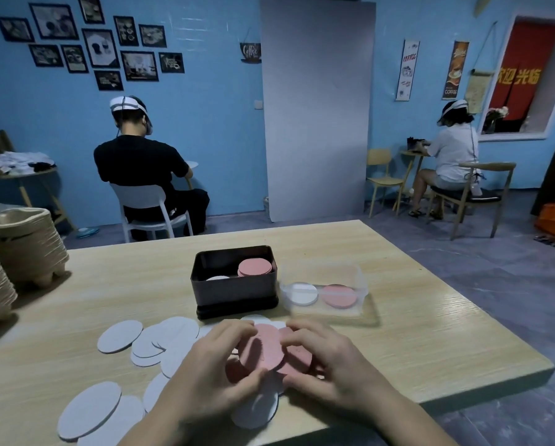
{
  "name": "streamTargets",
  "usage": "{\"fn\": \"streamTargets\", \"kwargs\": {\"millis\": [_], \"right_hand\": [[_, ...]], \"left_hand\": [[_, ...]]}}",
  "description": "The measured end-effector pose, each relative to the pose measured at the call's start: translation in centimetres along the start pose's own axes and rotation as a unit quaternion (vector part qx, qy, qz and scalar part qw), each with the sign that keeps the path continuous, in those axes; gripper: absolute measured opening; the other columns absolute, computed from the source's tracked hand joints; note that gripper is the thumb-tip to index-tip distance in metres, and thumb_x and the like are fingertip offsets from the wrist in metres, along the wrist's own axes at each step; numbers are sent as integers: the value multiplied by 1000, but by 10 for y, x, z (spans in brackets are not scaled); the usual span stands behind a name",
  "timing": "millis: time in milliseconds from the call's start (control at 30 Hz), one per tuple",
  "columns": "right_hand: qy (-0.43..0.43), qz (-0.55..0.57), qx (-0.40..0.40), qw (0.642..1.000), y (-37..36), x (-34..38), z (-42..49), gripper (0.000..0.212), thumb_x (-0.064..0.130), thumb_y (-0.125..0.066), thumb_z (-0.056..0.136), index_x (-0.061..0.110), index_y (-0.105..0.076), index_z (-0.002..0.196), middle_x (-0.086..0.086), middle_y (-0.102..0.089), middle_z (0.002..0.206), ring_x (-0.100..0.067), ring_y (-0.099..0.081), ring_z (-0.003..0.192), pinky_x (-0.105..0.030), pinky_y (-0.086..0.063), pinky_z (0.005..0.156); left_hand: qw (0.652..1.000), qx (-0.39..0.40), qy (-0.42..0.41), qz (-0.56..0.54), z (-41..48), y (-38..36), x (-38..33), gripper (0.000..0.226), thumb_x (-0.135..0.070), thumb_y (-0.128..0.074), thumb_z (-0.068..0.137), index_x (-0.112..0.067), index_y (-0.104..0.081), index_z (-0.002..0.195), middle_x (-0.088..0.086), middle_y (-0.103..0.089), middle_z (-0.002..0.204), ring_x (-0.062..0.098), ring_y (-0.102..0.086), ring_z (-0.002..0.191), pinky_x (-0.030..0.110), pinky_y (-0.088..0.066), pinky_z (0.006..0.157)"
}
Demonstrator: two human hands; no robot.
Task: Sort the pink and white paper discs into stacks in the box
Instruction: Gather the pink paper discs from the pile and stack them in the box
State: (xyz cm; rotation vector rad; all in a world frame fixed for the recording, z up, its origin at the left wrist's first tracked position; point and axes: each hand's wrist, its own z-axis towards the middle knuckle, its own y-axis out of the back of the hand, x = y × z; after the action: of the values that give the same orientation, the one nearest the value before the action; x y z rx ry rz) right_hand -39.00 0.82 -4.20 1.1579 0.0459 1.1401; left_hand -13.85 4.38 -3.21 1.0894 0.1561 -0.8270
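Observation:
A black box (234,292) stands mid-table; inside it are a pink disc stack (254,268) on the right and a white disc (217,278) at the lower left. Just in front of the box, my left hand (211,371) and my right hand (330,365) together grip a bunch of pink discs (263,347), some held on edge. Loose white discs (147,346) lie scattered on the table to the left and under my hands. More white discs (89,410) lie near the front edge.
A clear plastic lid (326,296) right of the box holds one white and one pink disc. Stacked pulp trays (18,246) fill the table's left end. The table's right edge (462,310) drops to the floor. Two seated people work at the far walls.

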Motion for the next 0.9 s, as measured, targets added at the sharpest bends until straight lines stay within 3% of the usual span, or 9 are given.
{"fn": "streamTargets", "kwargs": {"millis": [100,300,400,500,600,733,900], "right_hand": [[14,-1,12,1000,-4,4,7,37,53,-69,91,36,-62,123,13,-50,145,2,-47,130,-10,-37,103],[11,30,-16,999,-14,4,10,26,46,-73,89,29,-66,106,12,-54,140,1,-53,123,-13,-45,91],[9,36,-33,999,-12,4,9,24,44,-75,86,27,-66,102,12,-56,139,1,-55,121,-14,-48,88],[15,30,-33,999,-13,3,9,24,43,-77,85,26,-66,99,12,-57,138,0,-55,123,-20,-49,94],[16,38,-32,999,-14,2,9,26,42,-80,83,24,-66,96,17,-56,137,3,-54,123,-13,-46,91],[16,43,-38,998,-12,2,9,30,41,-83,80,20,-67,93,31,-49,132,8,-53,121,-6,-41,89],[11,48,-34,998,-13,0,9,29,42,-85,78,23,-68,93,19,-57,133,8,-55,120,-6,-39,88]], "left_hand": [[1000,4,-16,-2,3,-1,-1,43,-42,-83,79,-34,-62,115,-23,-62,118,-3,-62,102,16,-50,84],[999,9,12,-34,-1,0,4,55,-44,-82,80,-30,-61,129,-22,-65,119,1,-65,106,14,-51,85],[998,3,34,-59,-4,2,5,51,-33,-83,77,-31,-63,124,-18,-70,110,6,-68,103,12,-52,82],[997,-2,30,-66,-3,3,3,45,-13,-82,77,-31,-67,115,-19,-72,104,8,-69,103,14,-53,82],[996,-5,24,-90,-1,2,-1,47,-3,-81,78,-29,-68,115,-19,-73,107,9,-69,108,11,-53,84],[993,21,30,-112,1,-1,-2,43,-6,-79,81,-29,-70,116,-19,-74,109,8,-69,110,11,-52,88],[991,40,48,-121,-1,-4,2,46,-11,-79,82,-32,-69,121,-19,-74,111,5,-68,112,14,-52,92]]}}
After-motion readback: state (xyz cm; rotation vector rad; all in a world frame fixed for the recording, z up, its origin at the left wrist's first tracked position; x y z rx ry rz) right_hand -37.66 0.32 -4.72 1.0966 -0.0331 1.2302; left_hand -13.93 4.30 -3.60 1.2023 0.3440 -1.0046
